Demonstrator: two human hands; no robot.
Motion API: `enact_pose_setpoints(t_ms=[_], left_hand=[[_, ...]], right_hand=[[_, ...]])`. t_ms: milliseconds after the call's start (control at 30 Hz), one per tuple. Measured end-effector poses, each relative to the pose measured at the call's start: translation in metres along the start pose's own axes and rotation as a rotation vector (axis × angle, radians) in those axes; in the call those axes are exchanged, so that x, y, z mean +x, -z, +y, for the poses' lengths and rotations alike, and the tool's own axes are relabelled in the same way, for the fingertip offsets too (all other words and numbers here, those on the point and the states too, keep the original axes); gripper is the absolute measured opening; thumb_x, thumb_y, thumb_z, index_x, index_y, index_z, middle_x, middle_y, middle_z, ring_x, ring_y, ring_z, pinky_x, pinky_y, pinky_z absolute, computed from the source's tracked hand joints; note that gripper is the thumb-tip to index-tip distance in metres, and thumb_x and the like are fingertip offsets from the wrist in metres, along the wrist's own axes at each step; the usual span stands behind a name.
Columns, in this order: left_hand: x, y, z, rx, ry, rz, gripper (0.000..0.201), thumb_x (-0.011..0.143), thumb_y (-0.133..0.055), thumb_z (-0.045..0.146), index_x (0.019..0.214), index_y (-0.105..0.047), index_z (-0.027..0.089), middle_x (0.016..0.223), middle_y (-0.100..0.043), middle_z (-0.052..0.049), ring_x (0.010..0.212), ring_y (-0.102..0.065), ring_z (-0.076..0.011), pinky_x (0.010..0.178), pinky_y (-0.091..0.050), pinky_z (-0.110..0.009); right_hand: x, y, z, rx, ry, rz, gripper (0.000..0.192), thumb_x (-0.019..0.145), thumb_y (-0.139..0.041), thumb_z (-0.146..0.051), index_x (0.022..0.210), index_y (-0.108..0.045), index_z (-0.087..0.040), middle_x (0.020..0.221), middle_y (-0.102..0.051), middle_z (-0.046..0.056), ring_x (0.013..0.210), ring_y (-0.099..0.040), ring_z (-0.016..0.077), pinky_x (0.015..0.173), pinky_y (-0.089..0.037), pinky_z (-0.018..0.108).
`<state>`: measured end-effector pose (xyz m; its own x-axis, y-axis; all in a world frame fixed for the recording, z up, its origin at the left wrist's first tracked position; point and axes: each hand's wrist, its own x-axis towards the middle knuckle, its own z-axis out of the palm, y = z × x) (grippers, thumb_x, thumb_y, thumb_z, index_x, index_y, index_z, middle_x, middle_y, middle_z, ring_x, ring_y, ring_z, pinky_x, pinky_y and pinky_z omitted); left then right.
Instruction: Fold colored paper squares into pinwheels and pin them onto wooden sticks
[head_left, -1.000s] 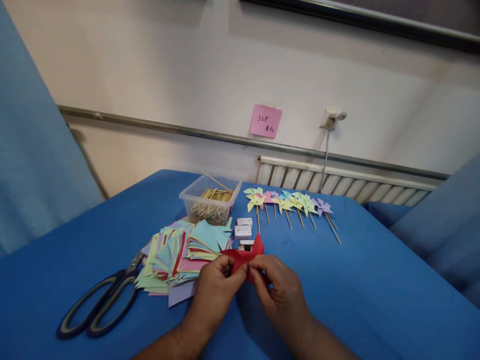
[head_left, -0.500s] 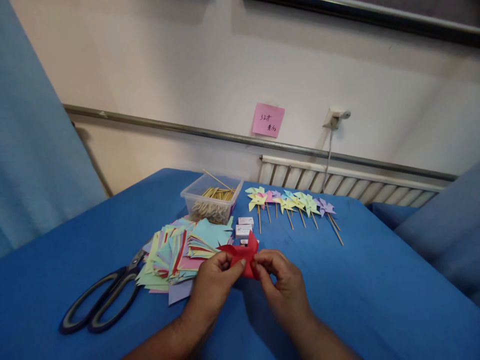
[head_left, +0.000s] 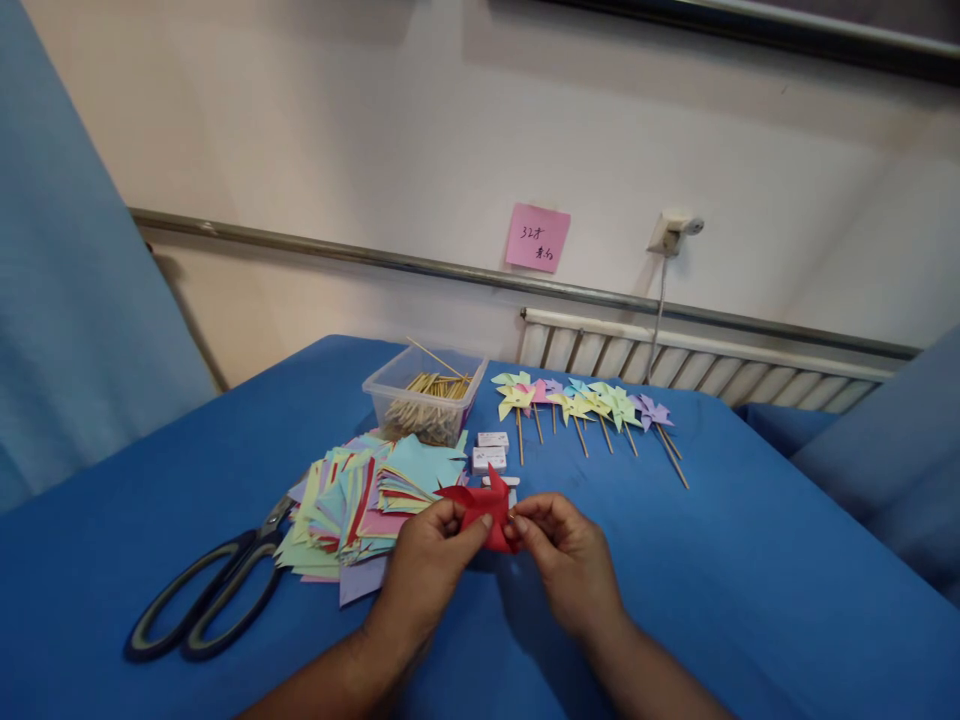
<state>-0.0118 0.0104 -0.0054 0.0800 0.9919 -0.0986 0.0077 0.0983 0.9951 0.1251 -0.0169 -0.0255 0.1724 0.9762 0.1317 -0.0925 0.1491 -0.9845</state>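
Note:
A red paper pinwheel (head_left: 480, 508) with pointed, folded-over blades is held up above the blue table. My left hand (head_left: 431, 555) is closed on its left side, thumb pressed flat near the middle. At the pinwheel's right edge, the thumb and forefinger of my right hand (head_left: 566, 555) are pinched together. Between them shows a tiny yellowish glint, too small to name. Just behind the pinwheel are small white printed boxes (head_left: 490, 459), one partly hidden by the red paper. A pile of coloured paper pieces (head_left: 360, 510) lies beside my left hand.
Black-handled scissors (head_left: 206, 595) lie at the left, blades under the paper pile. A clear plastic box (head_left: 382, 400) of thin wooden sticks stands behind it. Several finished pinwheels (head_left: 574, 405) on sticks lie at the back right. A radiator (head_left: 697, 360) runs along the wall.
My right hand has closed into a tighter pinch against the pinwheel's right edge. The red pinwheel has turned slightly, showing more of the white box behind it. My left hand keeps its grip.

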Motion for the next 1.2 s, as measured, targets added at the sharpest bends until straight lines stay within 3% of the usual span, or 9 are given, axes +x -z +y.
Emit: enact_pose_setpoints(t_ms=[100, 267, 467, 567, 733, 1000, 1200], left_hand=[[0.001, 0.000, -0.001, 0.001, -0.011, 0.004, 0.018, 0.064, -0.069, 0.026, 0.056, -0.055, 0.018, 0.050, -0.053, 0.006, 0.047, -0.042, -0.0085, 0.047, -0.032, -0.020], [0.001, 0.000, -0.001, 0.022, -0.031, 0.021, 0.020, 0.060, -0.070, 0.025, 0.052, -0.054, 0.017, 0.049, -0.053, 0.005, 0.047, -0.043, -0.0090, 0.046, -0.033, -0.020], [0.003, 0.003, 0.001, 0.033, -0.028, 0.037, 0.021, 0.061, -0.070, 0.031, 0.058, -0.056, 0.016, 0.053, -0.057, 0.003, 0.048, -0.048, -0.0100, 0.046, -0.035, -0.020], [0.004, 0.005, 0.004, 0.041, -0.011, 0.079, 0.022, 0.060, -0.069, 0.033, 0.056, -0.055, 0.017, 0.046, -0.051, 0.006, 0.038, -0.040, -0.0065, 0.040, -0.030, -0.019], [0.005, 0.006, 0.008, 0.039, 0.005, 0.100, 0.023, 0.061, -0.068, 0.033, 0.056, -0.052, 0.017, 0.043, -0.047, 0.008, 0.033, -0.035, -0.0050, 0.035, -0.025, -0.019], [0.001, 0.005, 0.013, 0.042, 0.014, 0.102, 0.024, 0.061, -0.068, 0.033, 0.055, -0.051, 0.018, 0.040, -0.044, 0.009, 0.032, -0.035, -0.0048, 0.033, -0.023, -0.018], [0.000, 0.004, 0.016, 0.021, 0.020, 0.091, 0.024, 0.061, -0.070, 0.033, 0.055, -0.052, 0.018, 0.039, -0.044, 0.008, 0.031, -0.033, -0.0048, 0.035, -0.024, -0.020]], right_hand=[[0.000, 0.000, -0.001, 0.063, -0.017, 0.035, 0.011, 0.074, -0.064, -0.025, 0.081, -0.062, -0.017, 0.069, -0.067, 0.002, 0.064, -0.061, 0.0136, 0.062, -0.048, 0.025], [-0.005, 0.000, -0.004, -0.047, 0.024, 0.019, 0.011, 0.076, -0.062, -0.026, 0.082, -0.065, -0.017, 0.071, -0.068, 0.002, 0.065, -0.061, 0.0142, 0.063, -0.048, 0.026], [0.008, 0.007, 0.004, -0.002, -0.066, 0.045, 0.022, 0.070, -0.066, -0.035, 0.081, -0.064, -0.016, 0.071, -0.069, 0.004, 0.068, -0.065, 0.0168, 0.066, -0.049, 0.028], [0.021, 0.020, 0.016, -0.259, -0.088, 0.007, 0.022, 0.074, -0.058, -0.035, 0.082, -0.061, -0.015, 0.074, -0.069, 0.005, 0.069, -0.065, 0.0170, 0.064, -0.049, 0.026], [0.034, 0.045, 0.031, -0.587, -0.085, -0.044, 0.007, 0.072, -0.054, -0.017, 0.074, -0.061, -0.017, 0.067, -0.066, 0.003, 0.061, -0.060, 0.0155, 0.056, -0.042, 0.024], [0.035, 0.053, 0.022, -0.975, -0.019, -0.185, 0.015, 0.072, -0.056, -0.012, 0.081, -0.064, -0.020, 0.082, -0.064, 0.002, 0.073, -0.058, 0.0141, 0.067, -0.039, 0.022], [0.034, 0.065, 0.013, -1.157, -0.031, -0.189, 0.010, 0.071, -0.061, -0.020, 0.081, -0.063, -0.018, 0.080, -0.065, 0.004, 0.073, -0.057, 0.0164, 0.062, -0.035, 0.023]])
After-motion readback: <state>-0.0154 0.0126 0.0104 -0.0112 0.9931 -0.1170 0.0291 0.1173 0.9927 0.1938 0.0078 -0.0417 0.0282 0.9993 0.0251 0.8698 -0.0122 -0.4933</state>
